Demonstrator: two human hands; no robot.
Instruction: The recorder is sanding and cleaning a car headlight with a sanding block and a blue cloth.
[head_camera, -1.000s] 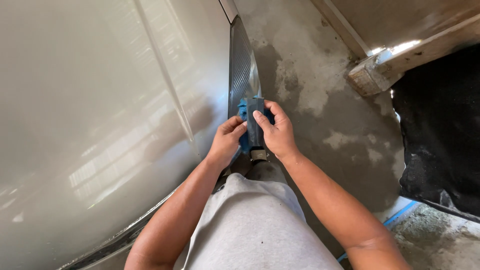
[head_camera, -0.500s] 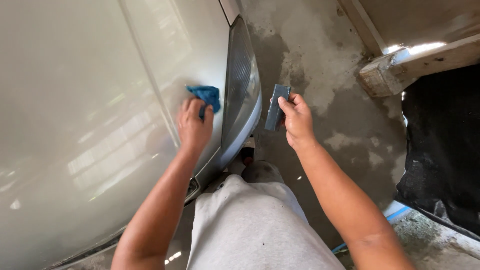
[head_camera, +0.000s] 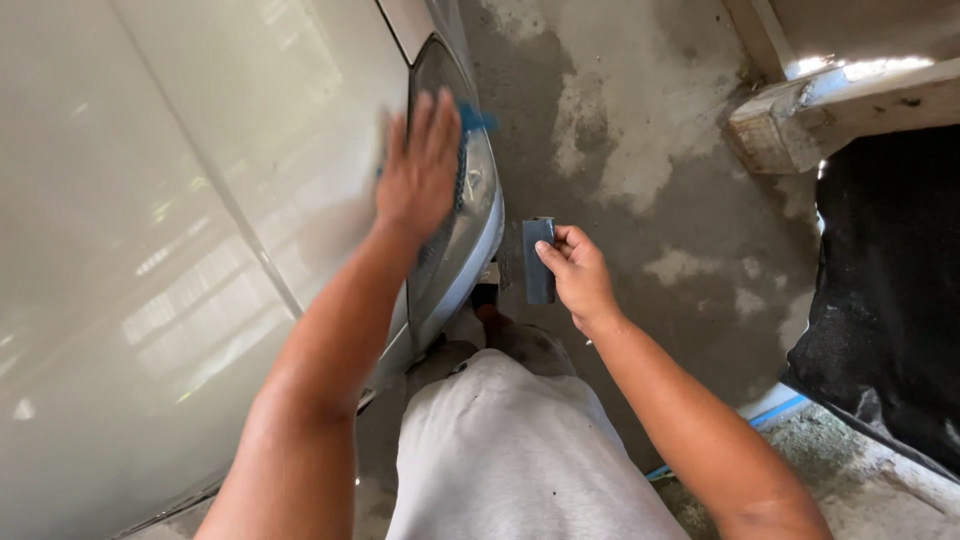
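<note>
1. On the headlight at the car's front corner, the left hand lies flat with fingers spread and pointing toward the top edge of the view; it is blurred.
2. Under that palm sits a blue cloth, pressed against the lens; only a scrap shows past the fingertips at the headlight's upper end.
3. The headlight's long axis runs from the top of the view down toward the person's knees, along the edge of the pale car panel.
4. Just right of the headlight's lower end, the right hand pinches a small grey block between thumb and curled fingers.
5. The block stands off the car, over the stained concrete floor; its long axis is near upright in the view, its top end pointing away from the person.
6. Whether the block touches the bumper cannot be told.
7. A black mat lies at the right edge, below a wooden beam.
</note>
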